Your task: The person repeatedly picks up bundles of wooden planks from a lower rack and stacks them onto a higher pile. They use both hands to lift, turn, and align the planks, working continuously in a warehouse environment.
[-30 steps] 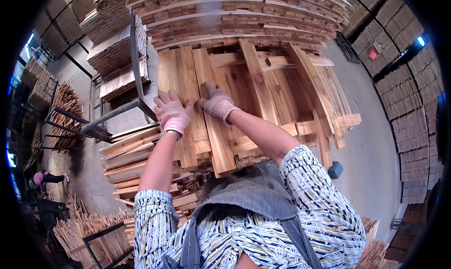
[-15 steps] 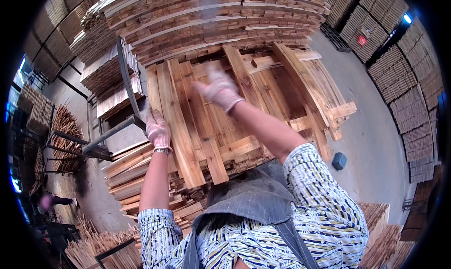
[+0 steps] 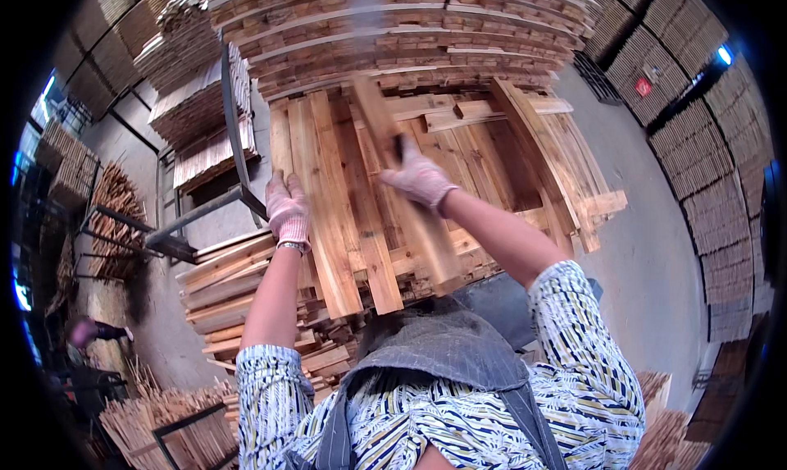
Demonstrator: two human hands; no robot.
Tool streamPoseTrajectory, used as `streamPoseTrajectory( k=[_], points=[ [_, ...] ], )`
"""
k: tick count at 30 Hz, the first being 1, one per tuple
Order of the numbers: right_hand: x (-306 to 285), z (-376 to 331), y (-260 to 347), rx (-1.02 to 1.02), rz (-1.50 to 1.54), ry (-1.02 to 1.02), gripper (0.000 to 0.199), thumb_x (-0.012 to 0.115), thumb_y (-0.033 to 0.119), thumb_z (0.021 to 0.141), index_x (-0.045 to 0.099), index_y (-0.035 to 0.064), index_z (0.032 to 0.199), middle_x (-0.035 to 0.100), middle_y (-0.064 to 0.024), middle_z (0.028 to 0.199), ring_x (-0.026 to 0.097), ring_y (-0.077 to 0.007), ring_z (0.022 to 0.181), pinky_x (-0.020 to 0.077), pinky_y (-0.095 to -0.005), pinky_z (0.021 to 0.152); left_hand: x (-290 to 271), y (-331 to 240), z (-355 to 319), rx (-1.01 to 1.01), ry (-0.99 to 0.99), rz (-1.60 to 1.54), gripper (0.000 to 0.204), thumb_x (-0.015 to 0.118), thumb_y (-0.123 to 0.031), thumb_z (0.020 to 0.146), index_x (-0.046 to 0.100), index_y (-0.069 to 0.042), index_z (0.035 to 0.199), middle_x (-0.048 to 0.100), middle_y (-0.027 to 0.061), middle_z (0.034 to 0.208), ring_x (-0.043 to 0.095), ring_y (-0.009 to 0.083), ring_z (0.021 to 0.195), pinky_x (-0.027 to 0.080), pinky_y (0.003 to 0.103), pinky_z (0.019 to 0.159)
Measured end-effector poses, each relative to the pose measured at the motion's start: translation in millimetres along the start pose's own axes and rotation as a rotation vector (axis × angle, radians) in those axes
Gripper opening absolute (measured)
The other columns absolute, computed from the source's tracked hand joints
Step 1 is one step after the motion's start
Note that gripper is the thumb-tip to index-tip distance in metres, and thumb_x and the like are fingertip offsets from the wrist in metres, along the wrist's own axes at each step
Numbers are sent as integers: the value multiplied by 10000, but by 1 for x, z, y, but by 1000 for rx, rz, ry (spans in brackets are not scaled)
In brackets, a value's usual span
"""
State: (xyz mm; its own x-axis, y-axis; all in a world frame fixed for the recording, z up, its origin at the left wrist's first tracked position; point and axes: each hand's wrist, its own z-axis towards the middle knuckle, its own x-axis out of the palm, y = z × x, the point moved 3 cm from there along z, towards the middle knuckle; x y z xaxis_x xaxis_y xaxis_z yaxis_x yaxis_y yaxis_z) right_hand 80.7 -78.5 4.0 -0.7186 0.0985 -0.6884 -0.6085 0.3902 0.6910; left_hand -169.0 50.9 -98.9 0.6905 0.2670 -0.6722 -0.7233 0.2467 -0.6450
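Observation:
My right hand (image 3: 420,180), in a pale pink work glove, grips a wooden board (image 3: 430,244) that is smeared by motion and slanted over the other planks. My left hand (image 3: 287,209), gloved likewise, rests with its fingers stretched out against the left edge of the board layer. Just right of it several long planks (image 3: 318,199) lie side by side, their near ends jutting toward me. Farther right a long board (image 3: 537,142) lies aslant over the layer, and a short block (image 3: 475,109) lies at the back.
A tall stack of boards (image 3: 393,43) rises behind the layer. On the left stand a metal frame (image 3: 238,134) and a lower pile of boards (image 3: 221,294). Another person (image 3: 94,335) is at the far lower left. Stacked timber (image 3: 693,113) lines the right wall.
My right hand has come nearer to me and right, and now holds a board that has swung away from its former place. My left hand stays at the left edge.

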Motion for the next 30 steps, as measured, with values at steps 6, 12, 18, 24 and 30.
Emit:
streamPoseTrajectory(
  k=[6, 12, 18, 24, 30],
  points=[
    [101, 24, 25, 175, -78, 26, 994, 681, 341, 805, 113, 89, 1580, 448, -318, 1438, 533, -404, 1278, 431, -470, 1088, 3, -5, -1, -6, 40, 58, 509, 472, -380, 1011, 551, 29, 1303, 573, 266, 1278, 520, 429, 1215, 409, 447, 1048],
    [58, 26, -12, -28, 21, -3, 928, 670, 366, 801, 219, 63, 1553, 559, -306, 1328, 577, -419, 1209, 480, -437, 1025, 0, 5, 1, 51, 61, 90, 529, 522, -378, 968, 524, -2, 1339, 564, 275, 1298, 509, 432, 1228, 411, 468, 1036],
    [143, 57, -56, 114, -54, -419, 772, 578, 370, 873, 300, 23, 1504, 588, -296, 1291, 568, -438, 1216, 491, -427, 1002, 11, -7, 6, 68, 195, 110, 572, 531, -411, 977, 552, 47, 1319, 570, 290, 1305, 528, 436, 1214, 400, 460, 1052],
    [49, 24, -51, -65, 219, 27, 706, 557, 299, 861, 378, -15, 1467, 593, -317, 1266, 608, -391, 1168, 476, -427, 1002, 3, 0, 5, 123, 97, 129, 546, 599, -345, 964, 549, 79, 1304, 575, 273, 1291, 567, 379, 1193, 465, 420, 1002],
    [30, 16, -62, 8, 53, -233, 589, 543, 381, 895, 484, 112, 1416, 592, -257, 1276, 613, -434, 1096, 501, -457, 953, 9, -5, 8, 71, 274, 144, 614, 555, -423, 971, 533, 80, 1323, 534, 254, 1361, 470, 398, 1280, 359, 436, 1099]
  ],
)
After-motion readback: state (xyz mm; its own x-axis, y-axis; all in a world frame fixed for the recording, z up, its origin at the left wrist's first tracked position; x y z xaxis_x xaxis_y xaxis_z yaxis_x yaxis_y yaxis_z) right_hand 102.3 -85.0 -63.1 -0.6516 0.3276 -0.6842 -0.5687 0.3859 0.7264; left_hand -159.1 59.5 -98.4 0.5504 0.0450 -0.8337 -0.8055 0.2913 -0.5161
